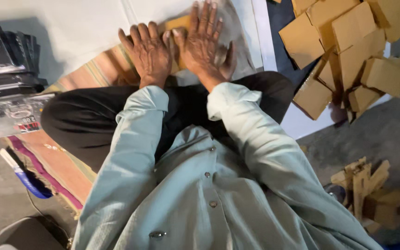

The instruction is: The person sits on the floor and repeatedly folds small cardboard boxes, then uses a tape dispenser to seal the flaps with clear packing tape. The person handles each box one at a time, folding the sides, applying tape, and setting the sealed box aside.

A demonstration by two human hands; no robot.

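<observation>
I sit cross-legged on a striped mat (61, 166). Both hands lie flat, palms down, side by side on a piece of brown cardboard (178, 23) that rests on a white sheet (79, 28) in front of my legs. My left hand (148, 53) covers the cardboard's left part, fingers spread. My right hand (203, 41) presses its right part, fingers stretched forward and thumb out to the right. Most of the cardboard is hidden under the hands. Pale green sleeves cover both arms.
A heap of folded brown cardboard boxes (348, 46) lies at the upper right. More cardboard scraps (366, 190) sit at the lower right. Dark glossy packets (5, 60) are stacked at the left, and a blue-and-white object (24, 176) lies by the mat's edge.
</observation>
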